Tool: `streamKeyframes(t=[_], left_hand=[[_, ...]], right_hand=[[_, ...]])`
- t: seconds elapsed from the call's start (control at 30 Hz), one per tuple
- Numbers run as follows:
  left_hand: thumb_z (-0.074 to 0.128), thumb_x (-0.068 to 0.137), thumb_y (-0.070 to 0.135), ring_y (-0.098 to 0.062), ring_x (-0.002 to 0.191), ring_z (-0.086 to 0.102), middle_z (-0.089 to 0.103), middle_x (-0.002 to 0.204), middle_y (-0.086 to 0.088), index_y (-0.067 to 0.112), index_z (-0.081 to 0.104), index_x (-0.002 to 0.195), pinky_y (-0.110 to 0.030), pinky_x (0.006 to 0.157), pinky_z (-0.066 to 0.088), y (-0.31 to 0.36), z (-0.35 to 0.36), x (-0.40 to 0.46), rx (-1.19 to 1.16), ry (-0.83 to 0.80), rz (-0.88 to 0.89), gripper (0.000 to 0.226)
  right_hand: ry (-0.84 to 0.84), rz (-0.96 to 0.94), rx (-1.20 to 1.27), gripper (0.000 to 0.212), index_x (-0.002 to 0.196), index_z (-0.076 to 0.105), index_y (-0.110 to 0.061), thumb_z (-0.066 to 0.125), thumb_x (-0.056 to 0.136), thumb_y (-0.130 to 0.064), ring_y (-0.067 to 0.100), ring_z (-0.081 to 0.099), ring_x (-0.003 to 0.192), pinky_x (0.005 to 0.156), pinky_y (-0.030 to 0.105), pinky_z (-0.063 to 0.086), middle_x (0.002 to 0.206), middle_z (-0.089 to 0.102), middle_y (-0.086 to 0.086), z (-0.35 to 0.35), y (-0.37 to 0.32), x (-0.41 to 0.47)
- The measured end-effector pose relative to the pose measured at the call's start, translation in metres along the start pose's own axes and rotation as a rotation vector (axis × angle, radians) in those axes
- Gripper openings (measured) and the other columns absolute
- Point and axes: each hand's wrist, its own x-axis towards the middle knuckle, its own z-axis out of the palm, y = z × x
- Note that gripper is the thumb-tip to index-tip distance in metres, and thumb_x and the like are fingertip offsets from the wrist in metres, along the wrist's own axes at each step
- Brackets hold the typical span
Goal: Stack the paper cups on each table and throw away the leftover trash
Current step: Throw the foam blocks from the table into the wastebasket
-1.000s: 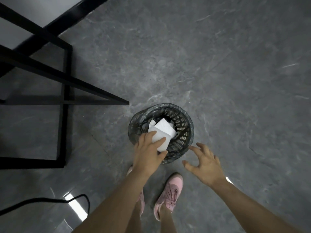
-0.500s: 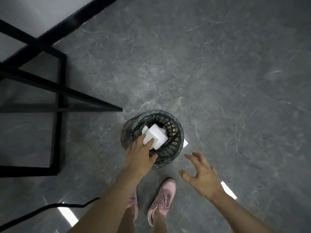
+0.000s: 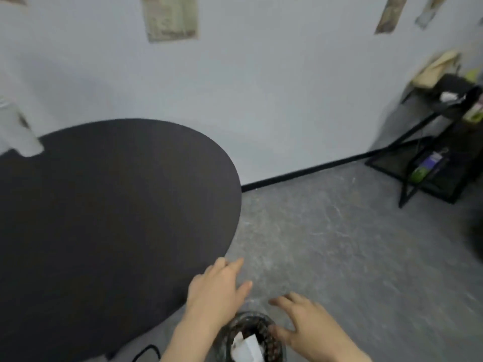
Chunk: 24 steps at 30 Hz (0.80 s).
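A black mesh waste bin (image 3: 271,343) stands on the floor at the bottom of the view, with white paper trash (image 3: 248,347) inside it. My left hand (image 3: 217,291) hovers above the bin's left side, fingers loose and holding nothing. My right hand (image 3: 303,320) is spread open over the bin's right rim, also empty. A round black table (image 3: 104,218) fills the left half of the view; its visible top is bare. A blurred pale object (image 3: 18,131), possibly paper cups, sits at the table's far left edge.
A grey stone floor (image 3: 352,244) stretches to the right. A black metal rack (image 3: 439,152) with bottles and boxes stands in the far right corner against the white wall. A black cable (image 3: 146,352) lies on the floor under the table.
My left hand has let go of the white paper, which now lies in the bin. The view has lifted from the floor up to the table and wall. Both hands have risen.
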Motion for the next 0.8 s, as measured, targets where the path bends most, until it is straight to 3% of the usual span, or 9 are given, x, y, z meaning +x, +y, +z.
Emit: streamKeyframes(t=[0.23,0.47,0.7,0.8], left_hand=[[0.039,0.094,0.058,-0.016,0.123,0.048,0.041,0.141,0.007,0.038,0.028,0.147,-0.034,0.092,0.041,-0.061,-0.129,-0.086,-0.054,0.256,-0.188,0.057],[0.04,0.094,0.058,-0.016,0.117,0.053,0.044,0.137,0.006,0.036,0.031,0.146,-0.032,0.085,0.041,-0.126,-0.187,-0.141,-0.037,0.302,-0.38,0.058],[0.041,0.094,0.057,-0.021,0.121,0.051,0.044,0.14,0.003,0.034,0.033,0.146,-0.032,0.078,0.034,-0.152,-0.214,-0.146,0.065,0.171,-0.321,0.057],[0.04,0.095,0.055,-0.021,0.118,0.053,0.046,0.137,0.003,0.032,0.036,0.144,-0.032,0.079,0.036,-0.147,-0.217,-0.136,0.116,0.185,-0.22,0.055]], right_hand=[[0.099,-0.219,-0.206,0.056,0.146,0.026,-0.038,0.042,0.094,-0.055,0.01,0.034,0.134,0.105,0.029,0.027,0.144,0.035,-0.012,-0.105,-0.11,-0.027],[0.052,-0.353,-0.227,0.058,0.144,0.03,-0.041,0.047,0.09,-0.059,0.008,0.042,0.128,0.107,0.03,0.03,0.138,0.04,-0.018,-0.122,-0.201,-0.013],[0.03,-0.296,-0.147,0.061,0.143,0.033,-0.04,0.05,0.088,-0.062,0.014,0.045,0.126,0.106,0.035,0.037,0.136,0.043,-0.012,-0.122,-0.25,0.003],[0.112,-0.248,-0.061,0.06,0.142,0.036,-0.039,0.05,0.088,-0.061,0.013,0.047,0.125,0.103,0.035,0.04,0.135,0.045,-0.011,-0.122,-0.251,-0.001]])
